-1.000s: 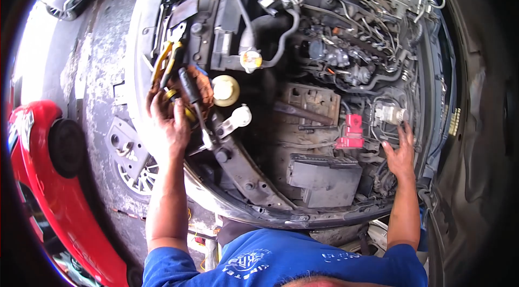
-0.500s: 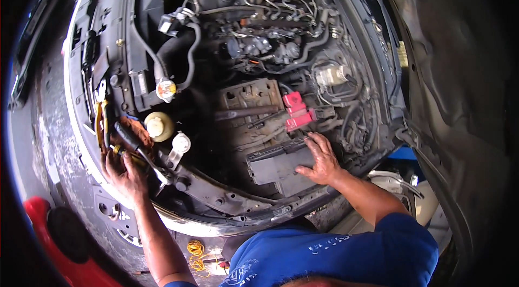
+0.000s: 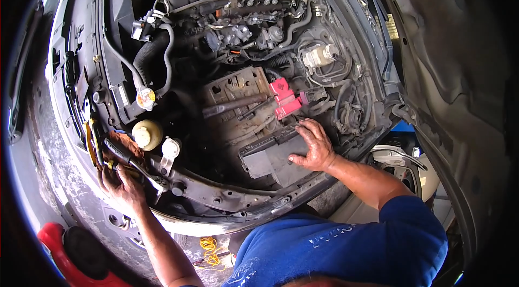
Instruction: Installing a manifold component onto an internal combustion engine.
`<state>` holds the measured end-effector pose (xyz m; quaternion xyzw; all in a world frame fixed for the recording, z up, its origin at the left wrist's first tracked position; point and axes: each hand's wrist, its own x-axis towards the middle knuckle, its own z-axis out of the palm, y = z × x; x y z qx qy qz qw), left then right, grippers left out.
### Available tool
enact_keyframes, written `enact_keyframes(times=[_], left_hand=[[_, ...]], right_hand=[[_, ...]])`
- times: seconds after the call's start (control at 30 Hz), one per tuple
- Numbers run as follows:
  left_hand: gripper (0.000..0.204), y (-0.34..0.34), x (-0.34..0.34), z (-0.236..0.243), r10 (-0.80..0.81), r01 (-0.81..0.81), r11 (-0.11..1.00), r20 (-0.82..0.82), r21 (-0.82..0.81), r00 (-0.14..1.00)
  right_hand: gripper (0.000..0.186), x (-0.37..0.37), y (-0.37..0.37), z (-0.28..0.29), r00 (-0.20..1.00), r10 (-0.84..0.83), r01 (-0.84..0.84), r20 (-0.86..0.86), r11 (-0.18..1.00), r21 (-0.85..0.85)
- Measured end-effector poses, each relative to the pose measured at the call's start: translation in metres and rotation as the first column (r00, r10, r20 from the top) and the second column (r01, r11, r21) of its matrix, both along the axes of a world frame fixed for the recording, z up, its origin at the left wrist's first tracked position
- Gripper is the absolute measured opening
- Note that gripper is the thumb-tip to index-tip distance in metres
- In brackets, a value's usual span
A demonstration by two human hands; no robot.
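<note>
My right hand (image 3: pixel 316 149) lies with fingers spread on the black fuse box cover (image 3: pixel 275 160) at the near edge of the engine bay. At the front left, my left hand (image 3: pixel 124 187) has its fingers bent round a tool with a yellow-and-black handle (image 3: pixel 112 165); the hand partly hides it. Beside those fingers, a ratchet (image 3: pixel 121 152) with a dark handle rests across the front panel. Pliers with yellow grips (image 3: pixel 89 138) lie just beyond, next to a reddish-brown rag (image 3: pixel 127 140).
A red terminal cover (image 3: pixel 284 99) stands beyond the fuse box, near a bare battery tray (image 3: pixel 238 87). Caps and a yellowish reservoir (image 3: pixel 147 135) rise near the left hand. The raised hood (image 3: pixel 438 60) borders the right. Yellow cord (image 3: pixel 210 249) lies on the floor.
The view has shifted, so the engine bay appears farther left. Both hands stay at about the same places, the right on the cover, the left at the tools.
</note>
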<state>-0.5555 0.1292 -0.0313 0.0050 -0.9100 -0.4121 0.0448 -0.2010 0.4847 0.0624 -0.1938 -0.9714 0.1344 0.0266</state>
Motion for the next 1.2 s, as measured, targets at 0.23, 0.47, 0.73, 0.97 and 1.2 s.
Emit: enact_keyframes(times=[0.23,0.47,0.73,0.97,1.2], left_hand=[[0.053,-0.005,-0.003,-0.009,-0.038,0.017,0.99,-0.146,-0.143,0.989],[0.051,0.0,-0.002,-0.011,-0.005,0.0,0.999,-0.119,-0.038,0.993],[0.049,-0.003,-0.001,0.006,0.05,-0.068,0.99,-0.144,-0.123,0.988],[0.053,0.001,0.004,-0.015,0.157,-0.164,0.986,-0.296,0.0,0.942],[0.067,-0.006,0.013,-0.003,0.246,-0.229,0.967,-0.17,0.116,0.954]], right_hand=[[0.079,0.0,0.001,0.0,1.0,-0.007,0.007,0.007,1.0,-0.012],[0.084,0.002,0.001,0.001,0.999,0.014,-0.016,0.035,0.999,0.051],[0.082,-0.003,-0.004,-0.007,0.998,0.045,-0.046,0.048,0.998,0.034],[0.08,0.017,0.003,-0.018,0.994,0.082,-0.086,0.076,0.995,0.043],[0.071,0.018,0.019,-0.028,0.974,0.185,-0.207,0.135,0.963,0.175]])
